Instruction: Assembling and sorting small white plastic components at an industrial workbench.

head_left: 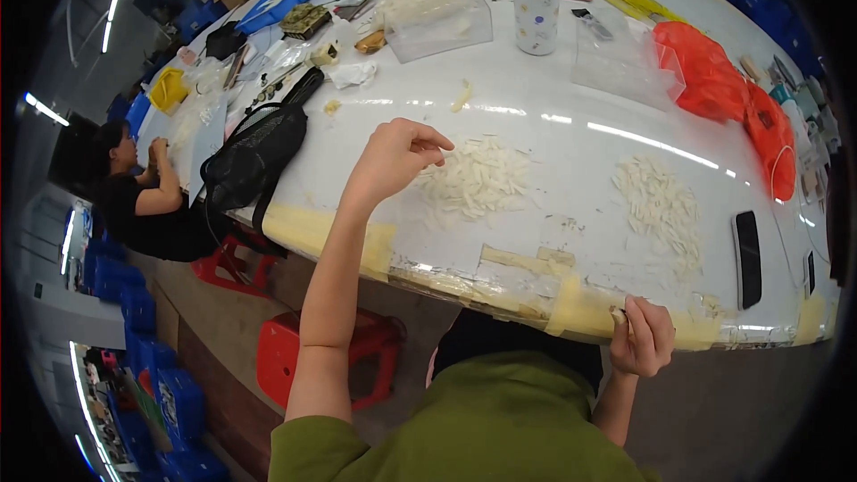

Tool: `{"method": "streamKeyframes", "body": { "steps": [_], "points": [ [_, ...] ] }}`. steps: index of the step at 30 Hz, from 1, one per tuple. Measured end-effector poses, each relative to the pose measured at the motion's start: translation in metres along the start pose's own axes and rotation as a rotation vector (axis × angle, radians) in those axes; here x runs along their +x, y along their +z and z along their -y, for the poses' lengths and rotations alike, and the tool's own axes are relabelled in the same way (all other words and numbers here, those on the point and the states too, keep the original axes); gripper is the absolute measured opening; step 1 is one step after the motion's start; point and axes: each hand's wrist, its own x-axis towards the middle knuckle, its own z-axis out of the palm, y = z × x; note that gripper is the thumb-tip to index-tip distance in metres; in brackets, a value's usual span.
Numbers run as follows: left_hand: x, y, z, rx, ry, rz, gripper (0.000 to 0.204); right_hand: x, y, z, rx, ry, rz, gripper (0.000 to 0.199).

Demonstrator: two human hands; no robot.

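My left hand (pixel 397 159) hovers at the left edge of a loose pile of small whitish slivers (pixel 482 180) on the white table. Its thumb and forefinger are slightly apart, with nothing visible between them. By the table's near edge, my right hand (pixel 643 337) is closed, its fingers curled in toward the thumb. Whatever it may hold is too small or too hidden to name. Farther right lies a second pile of similar pale slivers (pixel 659 207).
A black mesh bag (pixel 259 153) lies left of my left arm. Behind the piles stand a clear plastic box (pixel 439 29) and a patterned bottle (pixel 536 13). A red plastic bag (pixel 701 67) and a phone (pixel 748 259) are at right. Another person (pixel 147 187) sits at left, near red stools (pixel 312 361).
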Motion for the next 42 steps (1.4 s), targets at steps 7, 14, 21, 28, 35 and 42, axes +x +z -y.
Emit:
{"method": "streamKeyframes", "body": {
  "steps": [7, 14, 21, 28, 35, 42],
  "points": [
    [0.011, 0.032, -0.025, 0.168, 0.023, -0.191, 0.021, -0.008, -0.019, -0.019, -0.013, 0.026, -0.013, 0.021],
    [0.06, 0.013, -0.028, 0.422, 0.122, -0.613, 0.028, -0.005, -0.029, -0.033, 0.021, 0.02, -0.053, 0.022],
    [-0.006, 0.122, -0.086, 0.152, 1.039, -0.538, 0.015, 0.0, -0.035, -0.06, 0.007, 0.037, -0.056, 0.019],
    [-0.124, 0.247, 0.019, 0.018, 1.453, 0.378, 0.018, -0.007, -0.033, -0.073, 0.03, 0.03, -0.058, 0.017],
    [-0.117, 0.279, 0.157, 0.26, 0.178, 0.493, 0.015, -0.015, -0.044, -0.099, -0.024, 0.023, -0.049, 0.017],
    [-0.135, 0.339, 0.154, 0.25, 0.17, 0.275, 0.032, -0.032, -0.04, -0.117, 0.034, 0.032, -0.051, 0.019]
  ]
}}
